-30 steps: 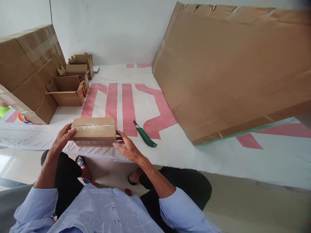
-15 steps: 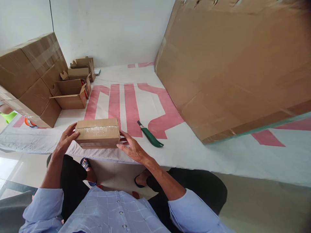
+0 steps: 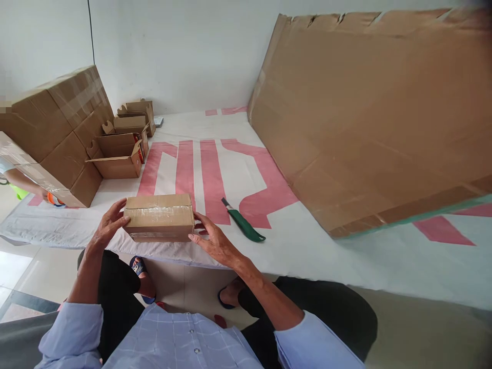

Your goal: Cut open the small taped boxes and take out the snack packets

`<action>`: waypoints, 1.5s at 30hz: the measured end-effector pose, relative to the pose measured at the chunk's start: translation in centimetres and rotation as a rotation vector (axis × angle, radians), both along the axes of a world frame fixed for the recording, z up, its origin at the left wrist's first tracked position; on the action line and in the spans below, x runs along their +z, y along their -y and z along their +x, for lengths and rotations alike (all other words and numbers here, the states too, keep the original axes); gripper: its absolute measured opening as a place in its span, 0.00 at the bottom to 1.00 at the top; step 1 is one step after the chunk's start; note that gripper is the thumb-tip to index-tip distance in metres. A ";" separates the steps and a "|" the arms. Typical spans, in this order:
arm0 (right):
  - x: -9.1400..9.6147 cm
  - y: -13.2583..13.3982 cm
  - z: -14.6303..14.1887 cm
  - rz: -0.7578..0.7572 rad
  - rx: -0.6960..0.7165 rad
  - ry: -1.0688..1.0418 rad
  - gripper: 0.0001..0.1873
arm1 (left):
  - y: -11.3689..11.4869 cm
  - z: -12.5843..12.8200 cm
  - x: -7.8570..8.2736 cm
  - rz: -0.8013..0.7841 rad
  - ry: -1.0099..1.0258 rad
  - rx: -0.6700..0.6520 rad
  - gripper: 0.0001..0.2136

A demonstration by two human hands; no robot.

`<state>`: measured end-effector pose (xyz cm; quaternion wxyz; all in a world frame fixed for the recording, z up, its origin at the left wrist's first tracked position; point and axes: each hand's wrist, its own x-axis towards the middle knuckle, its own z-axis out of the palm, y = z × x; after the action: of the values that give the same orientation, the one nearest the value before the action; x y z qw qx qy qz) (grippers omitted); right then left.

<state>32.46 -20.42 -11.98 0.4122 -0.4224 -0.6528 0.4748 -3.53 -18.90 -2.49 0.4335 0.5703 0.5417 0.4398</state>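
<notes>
Fingers of the left hand [image 3: 106,229] press on the left end of a small taped box [image 3: 159,217], and the right hand [image 3: 213,241] presses on its right end, so both hands grip it between them. The box sits at the near edge of a white sheet [image 3: 307,246] with red letters. A green knife [image 3: 243,226] lies just beside the right hand. Open boxes [image 3: 119,154] stand farther away at the left, and a big cardboard sheet [image 3: 369,118] leans at the right.

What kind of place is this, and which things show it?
Probably a packing workspace: a taped small box, open cartons and large sealed boxes on a covered table, a green cutter nearby.
</notes>
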 end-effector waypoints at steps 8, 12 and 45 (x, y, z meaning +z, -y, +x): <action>0.1 -0.1 0.1 -0.009 -0.006 0.030 0.40 | 0.0 -0.8 -0.5 -0.018 0.044 -0.030 0.30; 0.3 -0.5 0.0 0.010 -0.009 0.018 0.38 | 0.3 -0.4 -1.0 0.002 0.053 -0.044 0.30; 2.0 -1.7 0.7 0.077 -0.071 0.133 0.44 | -0.3 1.4 -0.9 0.064 0.100 -0.146 0.27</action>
<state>33.14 -18.72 -10.01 0.4006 -0.4595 -0.6812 0.4054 -2.10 -18.59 -3.43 0.4727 0.5990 0.4620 0.4519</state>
